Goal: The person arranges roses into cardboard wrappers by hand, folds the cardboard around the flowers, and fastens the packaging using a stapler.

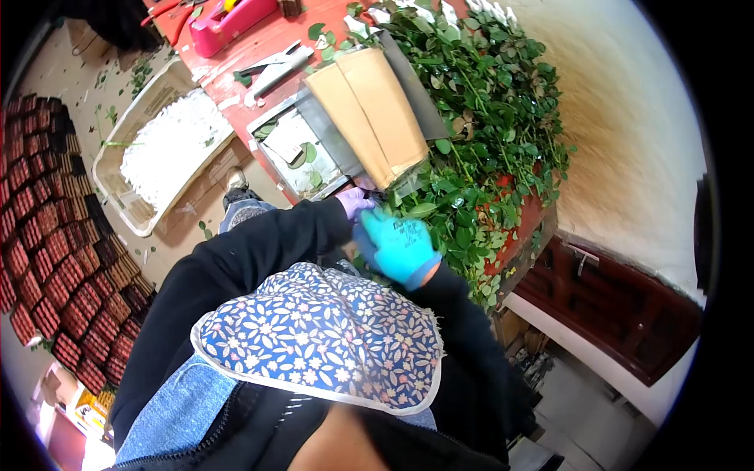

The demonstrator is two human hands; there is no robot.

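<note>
My left hand (355, 202), in a thin purple glove, is at the lower end of a bundle wrapped in brown cardboard (369, 114). Against it is my right hand (400, 247), in a blue work glove, its fingers curled in and slightly blurred. Both hands look closed near where stems would come out of the wrap, but what they grip is hidden. The wrapped bundle lies slanted over a grey-edged tray (318, 169) with loose leaves and a white card in it. Leafy green stems (479, 118) are heaped right beside my right hand.
White-wrapped heads (503, 12) top the leafy heap. A pink tape dispenser (216, 35) and a white stapler-like tool (281, 71) lie on the red table (236, 67). A plastic crate (106, 169) of white pieces and rows of dark red bundles (59, 259) stand on the floor.
</note>
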